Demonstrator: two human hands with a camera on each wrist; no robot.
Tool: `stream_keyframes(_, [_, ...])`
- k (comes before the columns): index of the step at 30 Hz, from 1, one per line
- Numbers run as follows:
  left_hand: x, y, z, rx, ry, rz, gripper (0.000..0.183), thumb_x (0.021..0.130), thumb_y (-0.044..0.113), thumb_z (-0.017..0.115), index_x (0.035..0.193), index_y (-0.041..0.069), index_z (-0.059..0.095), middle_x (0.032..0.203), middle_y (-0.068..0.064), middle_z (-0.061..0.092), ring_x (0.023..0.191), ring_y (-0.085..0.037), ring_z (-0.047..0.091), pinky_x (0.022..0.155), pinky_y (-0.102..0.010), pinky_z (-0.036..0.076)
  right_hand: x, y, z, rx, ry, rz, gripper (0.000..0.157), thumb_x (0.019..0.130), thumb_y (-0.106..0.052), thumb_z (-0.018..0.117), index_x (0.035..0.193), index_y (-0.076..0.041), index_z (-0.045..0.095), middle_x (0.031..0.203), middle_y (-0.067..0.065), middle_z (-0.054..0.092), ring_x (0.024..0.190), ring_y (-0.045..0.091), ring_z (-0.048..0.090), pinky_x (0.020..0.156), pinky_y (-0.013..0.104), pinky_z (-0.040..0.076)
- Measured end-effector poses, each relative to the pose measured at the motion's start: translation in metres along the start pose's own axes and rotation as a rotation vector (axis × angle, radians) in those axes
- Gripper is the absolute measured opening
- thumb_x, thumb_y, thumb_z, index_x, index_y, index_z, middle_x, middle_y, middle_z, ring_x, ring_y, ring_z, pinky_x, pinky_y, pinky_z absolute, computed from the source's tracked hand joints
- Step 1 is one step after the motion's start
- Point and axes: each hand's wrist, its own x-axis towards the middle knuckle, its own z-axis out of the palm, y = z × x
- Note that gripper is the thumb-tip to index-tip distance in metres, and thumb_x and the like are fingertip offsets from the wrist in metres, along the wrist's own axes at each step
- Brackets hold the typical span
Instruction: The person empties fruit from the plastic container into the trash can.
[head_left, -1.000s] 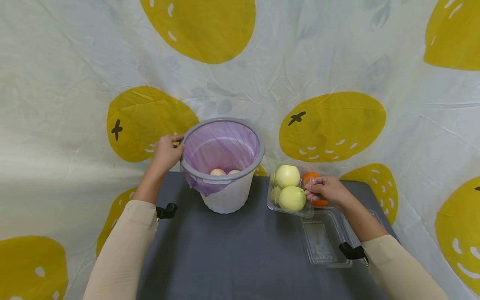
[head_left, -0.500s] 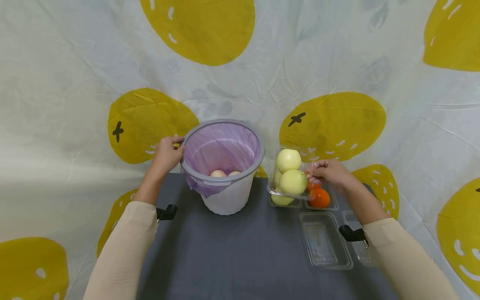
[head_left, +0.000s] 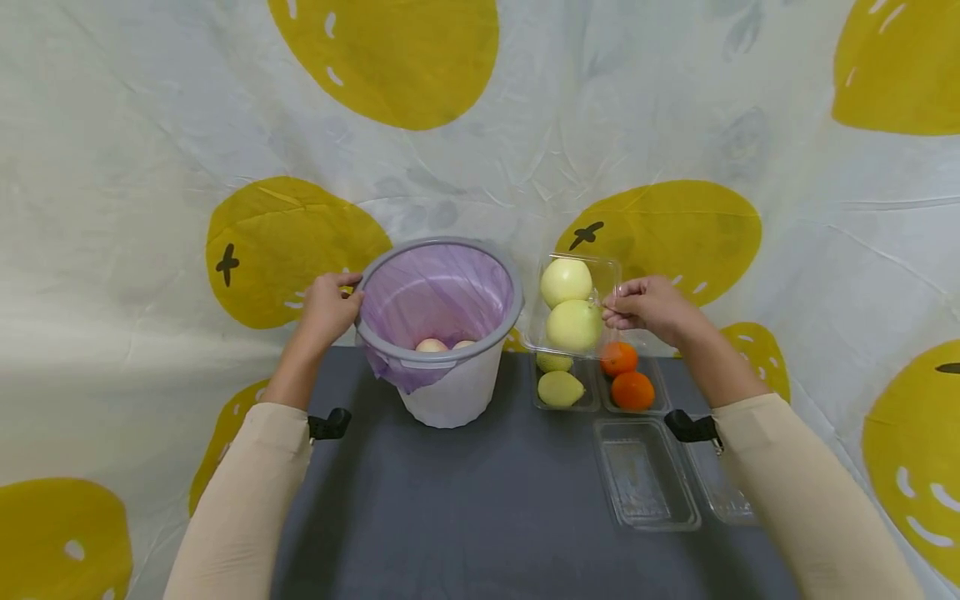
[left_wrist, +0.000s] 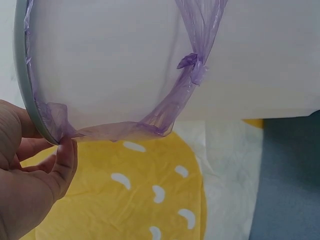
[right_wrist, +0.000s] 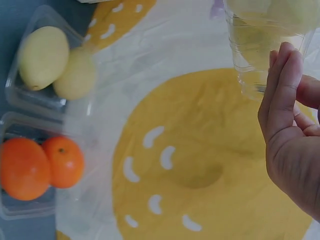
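Note:
A white bin point(head_left: 453, 400) with a grey rim and a purple bag lining stands on the table, two pale round fruits point(head_left: 431, 345) at its bottom. My left hand point(head_left: 327, 308) pinches the left side of the rim; in the left wrist view, the thumb and fingers point(left_wrist: 65, 165) meet over the grey rim and bag edge. To the right of the bin, my right hand point(head_left: 648, 308) pinches the right edge of a clear plastic container point(head_left: 534, 332), raised above the table. Two large pale yellow-green round fruits point(head_left: 574, 325) sit in it.
Beneath the raised container, a clear container point(head_left: 537, 403) holds pale yellow oval fruits point(head_left: 561, 389). Beside it, another container point(head_left: 663, 392) holds two oranges point(head_left: 632, 391). Nearer lie two fruitless clear containers point(head_left: 693, 527), one partly behind the right sleeve. A lemon-print cloth point(head_left: 465, 192) hangs behind the table.
My right hand has lifted the clear container with the two pale fruits up off the other containers, uncovering the oval fruits and oranges. The left hand stays at the bin's rim.

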Motion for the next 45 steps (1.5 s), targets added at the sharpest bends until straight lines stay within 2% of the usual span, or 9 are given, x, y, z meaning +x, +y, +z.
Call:
stream_keyframes(4, [0.0,0.0,0.001,-0.003,-0.005,-0.005,0.044,0.104,0.012,0.057,0.146,0.0,0.057,0.145,-0.025,0.058,0.119,-0.043,0.063,0.074,-0.034,0.053,0.003,-0.016,-0.001,0.012,-0.006,-0.017,0.022,0.105,-0.007,0.056,0.111,0.014,0.058,0.081,-0.001,0.073,0.075,0.009,0.073,0.074,0.022,0.06])
stream_keyframes(10, [0.001,0.001,0.001,-0.009,-0.006,-0.004,0.044,0.104,0.012,0.056,0.146,-0.001,0.056,0.146,-0.025,0.057,0.122,-0.045,0.062,0.08,-0.041,0.054,0.011,-0.038,0.0,0.038,0.007,-0.026,0.016,0.104,-0.007,0.058,0.105,0.009,0.062,0.081,0.001,0.073,0.074,0.011,0.073,0.072,0.021,0.06])
stream_keyframes(21, [-0.002,0.002,-0.001,-0.012,-0.018,-0.025,0.045,0.105,0.013,0.056,0.147,0.0,0.055,0.15,-0.025,0.054,0.127,-0.045,0.059,0.086,-0.047,0.057,0.025,-0.078,0.012,-0.013,0.02,-0.076,0.022,0.104,-0.004,0.057,0.111,0.016,0.062,0.082,0.001,0.072,0.073,0.009,0.071,0.072,0.021,0.06])
stream_keyframes(23, [-0.002,0.002,-0.002,-0.013,-0.018,-0.023,0.045,0.105,0.013,0.056,0.147,0.0,0.055,0.15,-0.025,0.054,0.128,-0.046,0.059,0.087,-0.048,0.057,0.029,-0.085,0.015,-0.021,0.03,-0.077,0.021,0.104,-0.004,0.057,0.11,0.015,0.065,0.083,0.001,0.072,0.073,0.009,0.071,0.073,0.022,0.06])
stream_keyframes(28, [-0.002,0.002,-0.001,-0.006,-0.011,-0.016,0.044,0.104,0.013,0.057,0.146,-0.001,0.056,0.147,-0.025,0.056,0.126,-0.046,0.06,0.085,-0.046,0.056,0.038,-0.099,0.021,-0.034,0.048,-0.061,0.017,0.102,-0.005,0.061,0.104,0.01,0.069,0.084,0.003,0.072,0.072,0.01,0.07,0.074,0.023,0.06])
stream_keyframes(35, [-0.002,0.0,0.0,-0.009,-0.008,-0.013,0.044,0.105,0.013,0.057,0.146,0.0,0.056,0.148,-0.025,0.055,0.126,-0.046,0.06,0.086,-0.049,0.057,0.046,-0.111,0.034,-0.049,0.037,-0.071,0.015,0.099,-0.004,0.066,0.089,0.007,0.065,0.085,0.007,0.068,0.072,0.014,0.068,0.075,0.025,0.061])
stream_keyframes(38, [-0.002,0.0,0.001,-0.01,-0.009,-0.016,0.044,0.104,0.013,0.057,0.146,-0.001,0.056,0.148,-0.025,0.055,0.126,-0.046,0.06,0.087,-0.049,0.057,0.049,-0.115,0.039,-0.071,0.038,-0.086,0.016,0.1,-0.003,0.065,0.089,0.009,0.063,0.083,0.008,0.068,0.071,0.016,0.068,0.076,0.027,0.061])
stream_keyframes(45, [-0.001,0.001,0.0,0.001,-0.007,-0.014,0.044,0.105,0.014,0.057,0.146,0.0,0.057,0.147,-0.024,0.056,0.125,-0.045,0.061,0.079,-0.041,0.056,0.059,-0.125,0.048,-0.081,0.03,-0.087,0.015,0.1,-0.001,0.064,0.09,0.01,0.061,0.078,0.008,0.069,0.067,0.014,0.07,0.072,0.026,0.062])
